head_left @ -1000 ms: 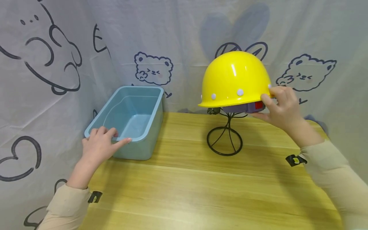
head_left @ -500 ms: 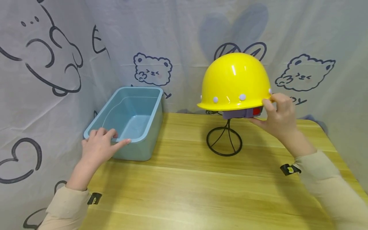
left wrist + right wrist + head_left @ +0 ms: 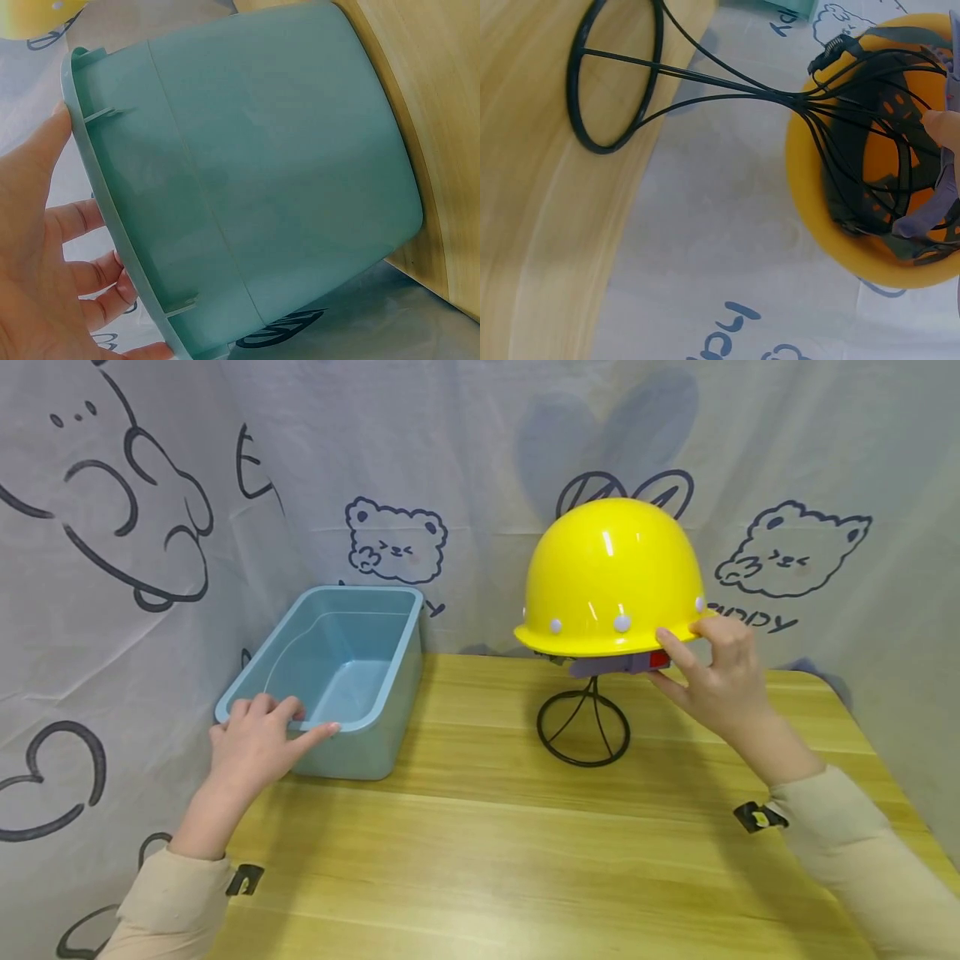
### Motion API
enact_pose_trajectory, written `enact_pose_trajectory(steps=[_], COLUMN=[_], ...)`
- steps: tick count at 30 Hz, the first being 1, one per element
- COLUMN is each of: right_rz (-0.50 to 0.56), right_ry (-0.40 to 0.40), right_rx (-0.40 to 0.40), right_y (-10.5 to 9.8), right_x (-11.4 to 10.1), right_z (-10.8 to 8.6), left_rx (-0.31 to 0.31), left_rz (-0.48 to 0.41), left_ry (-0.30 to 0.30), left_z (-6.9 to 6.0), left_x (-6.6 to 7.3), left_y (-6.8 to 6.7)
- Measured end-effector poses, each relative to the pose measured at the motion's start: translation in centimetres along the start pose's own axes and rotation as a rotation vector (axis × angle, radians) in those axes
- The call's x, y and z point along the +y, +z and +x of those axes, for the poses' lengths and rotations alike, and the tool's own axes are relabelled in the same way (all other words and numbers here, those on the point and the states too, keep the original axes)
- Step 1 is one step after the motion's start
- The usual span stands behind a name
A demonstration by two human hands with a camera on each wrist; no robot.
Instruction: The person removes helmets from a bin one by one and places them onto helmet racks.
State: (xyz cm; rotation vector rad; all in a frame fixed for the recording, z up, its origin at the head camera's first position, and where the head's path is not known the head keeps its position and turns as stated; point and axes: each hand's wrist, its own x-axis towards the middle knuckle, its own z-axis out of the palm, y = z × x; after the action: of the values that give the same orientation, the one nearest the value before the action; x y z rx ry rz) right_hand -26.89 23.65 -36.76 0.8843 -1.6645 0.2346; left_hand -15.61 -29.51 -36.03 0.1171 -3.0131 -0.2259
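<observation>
The yellow hard hat (image 3: 613,572) sits over the top of a black wire stand (image 3: 585,765), its brim facing me. My right hand (image 3: 722,678) holds its right edge, fingers at the brim and thumb below by the purple headband (image 3: 611,667). From beneath, the right wrist view shows the stand's wires fanned out inside the shell among dark straps (image 3: 847,150). To the left, my left hand (image 3: 251,743) grips the near rim of a blue-green plastic bin (image 3: 352,750). Its fingers go over the rim and the thumb lies along it.
A wooden table (image 3: 480,868) carries the bin and stand. White curtains (image 3: 480,468) printed with cartoon bears hang close behind and at the sides. The bin's floor (image 3: 351,689) shows bare.
The hard hat has come down lower on the stand and levelled slightly, hiding the stand's top. My right hand has moved down and a little left with it. The left hand stays put.
</observation>
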Motion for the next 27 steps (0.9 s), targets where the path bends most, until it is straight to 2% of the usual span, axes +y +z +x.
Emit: enact_pose_trajectory(steps=[6, 11, 18, 22, 27], right_rz=[0.029, 0.101, 0.084, 0.049, 0.025], right_ry=[-0.014, 0.045, 0.164, 0.201, 0.239], right_rx=[0.01, -0.025, -0.161, -0.254, -0.33], right_y=[-0.5, -1.5, -3.5, -4.6, -5.5], right_x=[-0.7, -1.5, -3.3, -4.1, -4.7], right_z=[-0.8, -1.3, -1.7, -1.8, -1.7], left_rx=[0.0, -0.002, 0.0, 0.0, -0.003], left_rz=[-0.001, -0.002, -0.001, -0.002, -0.005], left_ry=[0.002, 0.002, 0.008, 0.007, 0.006], left_z=[0.0, 0.1, 0.2, 0.1, 0.0], left_x=[0.0, -0.1, 0.0, 0.0, -0.1], left_y=[0.1, 0.1, 0.1, 0.1, 0.2])
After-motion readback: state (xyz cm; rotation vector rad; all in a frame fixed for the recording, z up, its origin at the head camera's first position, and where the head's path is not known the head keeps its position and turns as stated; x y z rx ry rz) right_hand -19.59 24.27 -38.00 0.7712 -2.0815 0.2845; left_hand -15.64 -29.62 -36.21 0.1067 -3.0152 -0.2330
